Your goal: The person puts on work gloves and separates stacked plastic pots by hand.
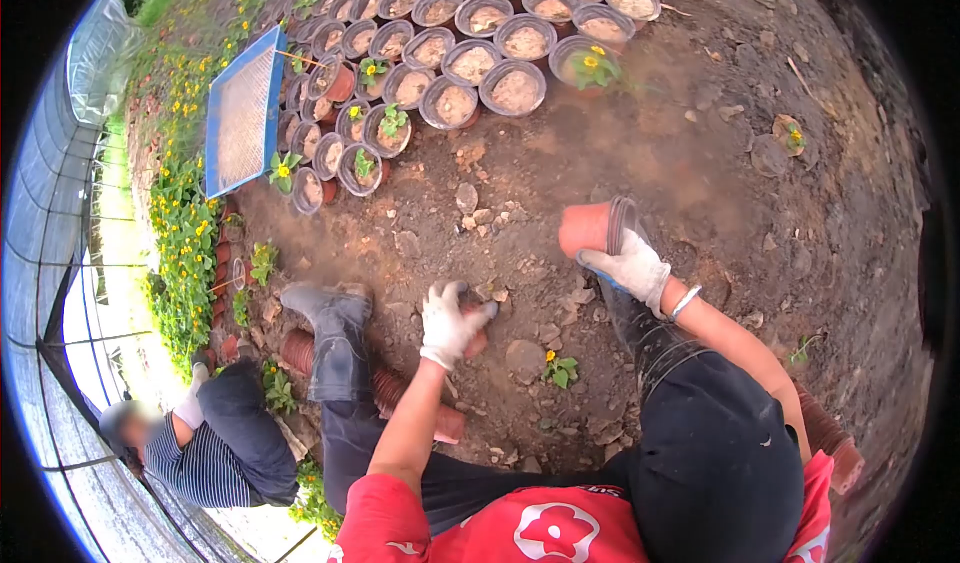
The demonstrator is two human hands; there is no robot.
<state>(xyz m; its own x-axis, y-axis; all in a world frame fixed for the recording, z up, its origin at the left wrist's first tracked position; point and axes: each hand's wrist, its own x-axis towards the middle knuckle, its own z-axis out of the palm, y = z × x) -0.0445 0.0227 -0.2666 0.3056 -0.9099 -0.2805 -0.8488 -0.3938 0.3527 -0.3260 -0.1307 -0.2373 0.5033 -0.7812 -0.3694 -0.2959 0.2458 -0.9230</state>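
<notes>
My right hand (635,268), in a white work glove, grips a short stack of reddish-brown plastic flowerpots (585,229) lying sideways above my right boot. The pots' dark rims face the fingers. My left hand (450,325), also gloved, is low over the soil between my legs, its fingers curled and their tips dirty. A small reddish thing (475,344) shows under that palm; its kind is partly hidden. Close to the hands, a yellow-flowered seedling (561,369) lies on the bare soil (520,263).
Rows of soil-filled pots (472,63) stand ahead, several with seedlings. A blue-framed mesh sieve (245,113) leans at their left. Stacked pots (392,391) lie by my left leg, more stacked pots (828,433) at the right. A co-worker (215,443) crouches at left by yellow-flowered plants (180,283).
</notes>
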